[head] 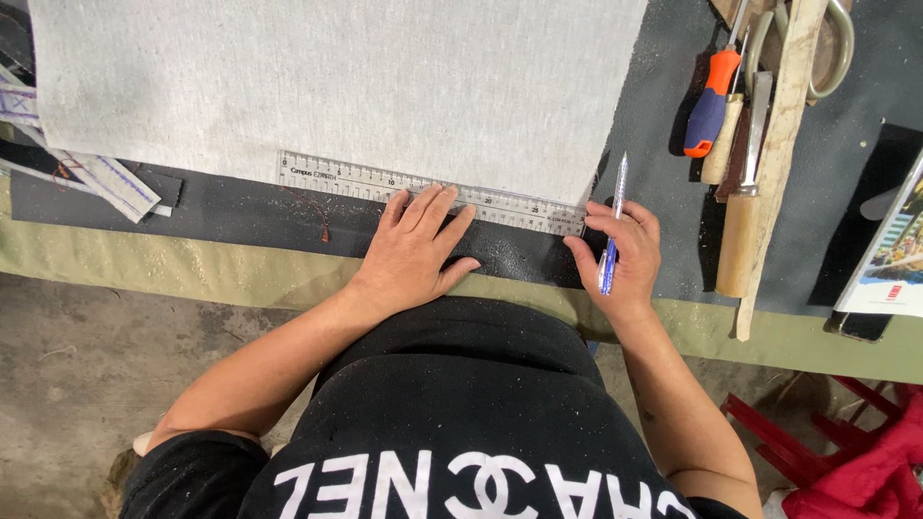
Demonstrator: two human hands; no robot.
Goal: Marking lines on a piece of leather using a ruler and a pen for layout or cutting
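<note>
Big pale grey sheet of felt-like fabric [336, 86] fills 11 to 1 o'clock on the dark grey work mat [663, 163], near edge running roughly level across the bench. Clear plastic ruler with printed scale [336, 178] lies along that edge, tilted slightly down toward 3 o'clock, so it is not quite parallel to the fabric edge; any line taken off it now probably comes out skewed. Left hand [415, 248] is flat and spread, fingers open, fingertips pressing only the ruler's right half. Left end near 10 o'clock is unpinned, so I judge it could pivot under side load from a pen. Grit and fluff on the mat under the palm make a slip more likely. Right hand [623, 252] at 3 o'clock is curled around a blue-and-white ballpoint pen [612, 226], tip pointing up toward 12, thumb touching the ruler's right end; a nudge there shifts the ruler. Ballpoint on fuzzy fabric may skip or snag fibres. Orange-and-blue handled screwdriver [711, 101] and wooden-handled tools [740, 235] lie at 2 o'clock, near the right elbow's sweep; could get knocked. Striped offcut strips [106, 178] at 9 o'clock sit apart.
</note>
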